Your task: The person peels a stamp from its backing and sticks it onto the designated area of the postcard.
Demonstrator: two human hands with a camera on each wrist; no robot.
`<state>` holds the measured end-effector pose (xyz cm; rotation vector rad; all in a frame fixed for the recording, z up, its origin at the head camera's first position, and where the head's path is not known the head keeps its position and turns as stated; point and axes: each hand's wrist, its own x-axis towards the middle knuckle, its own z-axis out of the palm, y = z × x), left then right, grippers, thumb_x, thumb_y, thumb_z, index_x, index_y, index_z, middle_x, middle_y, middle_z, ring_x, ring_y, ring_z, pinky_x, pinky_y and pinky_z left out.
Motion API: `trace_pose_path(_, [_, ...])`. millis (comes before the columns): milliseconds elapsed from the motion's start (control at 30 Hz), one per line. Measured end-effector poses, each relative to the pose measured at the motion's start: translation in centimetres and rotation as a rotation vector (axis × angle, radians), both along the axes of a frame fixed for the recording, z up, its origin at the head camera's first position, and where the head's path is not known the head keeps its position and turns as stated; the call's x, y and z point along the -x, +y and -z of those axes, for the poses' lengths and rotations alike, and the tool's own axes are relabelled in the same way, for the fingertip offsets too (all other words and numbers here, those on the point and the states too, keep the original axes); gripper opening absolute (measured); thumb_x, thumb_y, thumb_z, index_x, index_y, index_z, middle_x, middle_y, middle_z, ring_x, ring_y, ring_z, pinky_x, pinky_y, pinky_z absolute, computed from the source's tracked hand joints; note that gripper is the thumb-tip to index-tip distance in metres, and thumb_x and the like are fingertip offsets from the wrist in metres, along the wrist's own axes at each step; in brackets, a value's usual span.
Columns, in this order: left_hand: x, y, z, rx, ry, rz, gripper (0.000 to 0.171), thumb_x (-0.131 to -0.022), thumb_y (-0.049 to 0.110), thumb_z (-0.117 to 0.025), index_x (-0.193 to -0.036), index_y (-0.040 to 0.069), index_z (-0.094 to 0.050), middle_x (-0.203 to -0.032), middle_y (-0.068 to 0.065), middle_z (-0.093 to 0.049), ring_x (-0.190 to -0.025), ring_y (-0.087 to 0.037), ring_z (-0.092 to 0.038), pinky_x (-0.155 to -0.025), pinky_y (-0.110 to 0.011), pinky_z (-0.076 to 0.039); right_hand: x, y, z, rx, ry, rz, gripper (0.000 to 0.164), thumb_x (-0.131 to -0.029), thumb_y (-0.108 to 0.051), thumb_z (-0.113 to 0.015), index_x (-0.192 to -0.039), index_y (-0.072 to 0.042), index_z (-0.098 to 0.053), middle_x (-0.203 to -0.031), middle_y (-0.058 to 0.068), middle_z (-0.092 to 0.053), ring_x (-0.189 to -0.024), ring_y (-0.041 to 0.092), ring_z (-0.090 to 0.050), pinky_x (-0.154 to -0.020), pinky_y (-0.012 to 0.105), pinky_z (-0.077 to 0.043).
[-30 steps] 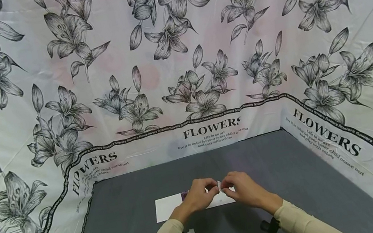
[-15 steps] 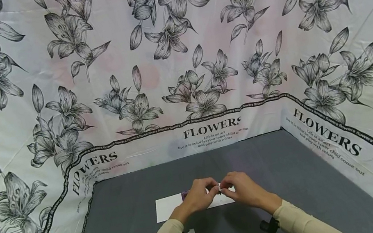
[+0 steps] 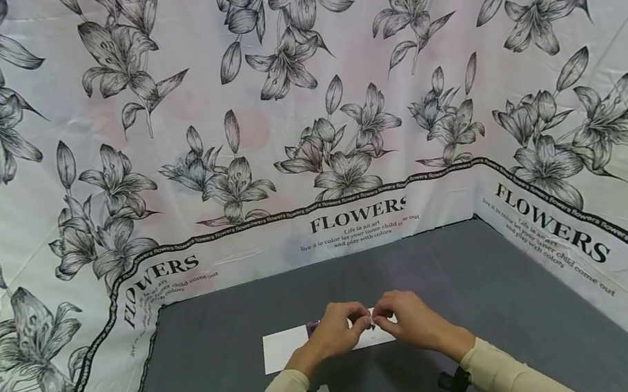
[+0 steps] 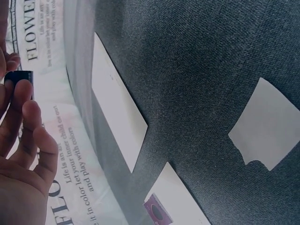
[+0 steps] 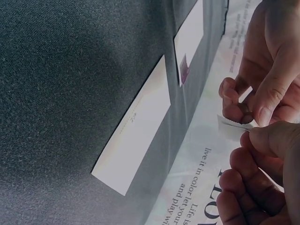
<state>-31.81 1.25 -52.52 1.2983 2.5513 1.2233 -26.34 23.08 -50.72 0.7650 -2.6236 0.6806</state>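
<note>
Between the fingertips of both hands is a small postage stamp with a toothed edge, dark on its face. Its pale back shows in the right wrist view. My left hand pinches it from the left; my right hand pinches it from the right. Both hands are raised over two white envelopes. The left envelope bears a purple stamp at its corner. The right envelope has faint small print and is partly hidden behind the hands in the head view.
A torn white paper scrap lies on the dark grey table cloth, nearer to me than the envelopes. White fabric with printed flowers and lettering hangs behind and along both sides of the table.
Both hands stay nearly in place above the envelopes. The piece between the fingertips has turned: it first showed as an upright white sliver, now smaller with a dark part.
</note>
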Motion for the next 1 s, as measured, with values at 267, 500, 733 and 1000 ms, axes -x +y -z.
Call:
trace_pose_path(267, [-0.1, -0.1, 0.1, -0.008, -0.014, 0.012, 0.019, -0.11, 0.013, -0.064, -0.11, 0.003, -0.079, -0.092, -0.006, -0.077, -0.078, -0.004, -0.06, -0.074, -0.021, -0.051, 0.0, 0.3, 0.2, -0.009, 0.005, 0.02, 0.004, -0.099, -0.012, -0.08, -0.095, -0.011, -0.083, -0.089, -0.005, -0.073, -0.08, 0.012, -0.069, -0.074, 0.03, -0.059])
trace_pose_path(500, [0.1, -0.1, 0.1, -0.007, 0.003, 0.009, 0.019, -0.109, 0.013, -0.064, -0.109, 0.001, -0.079, -0.085, 0.003, -0.07, -0.075, -0.003, -0.057, -0.07, -0.019, -0.05, -0.1, 0.9, 0.4, 0.005, 0.051, 0.056, 0.006, -0.096, -0.008, -0.08, -0.091, -0.011, -0.082, -0.086, -0.006, -0.072, -0.077, 0.009, -0.067, -0.071, 0.03, -0.058])
trace_pose_path(733, [0.2, -0.2, 0.4, 0.011, -0.003, -0.056, 0.017, -0.107, 0.014, -0.065, -0.108, 0.006, -0.08, -0.086, 0.006, -0.07, -0.075, -0.001, -0.055, -0.069, -0.02, -0.048, -0.2, 1.4, 0.3, 0.013, 0.064, 0.082, 0.009, -0.094, -0.007, -0.08, -0.088, -0.013, -0.081, -0.085, -0.007, -0.072, -0.077, 0.006, -0.066, -0.071, 0.03, -0.059])
trace_pose_path(1000, [0.3, -0.3, 0.3, 0.026, 0.011, -0.115, 0.016, -0.107, 0.016, -0.066, -0.105, 0.01, -0.08, -0.085, 0.006, -0.07, -0.074, -0.002, -0.056, -0.067, -0.02, -0.047, -0.4, 1.8, 0.2, 0.006, 0.028, 0.09, 0.01, -0.095, -0.008, -0.078, -0.087, -0.014, -0.08, -0.084, -0.008, -0.071, -0.075, 0.001, -0.061, -0.069, 0.027, -0.056])
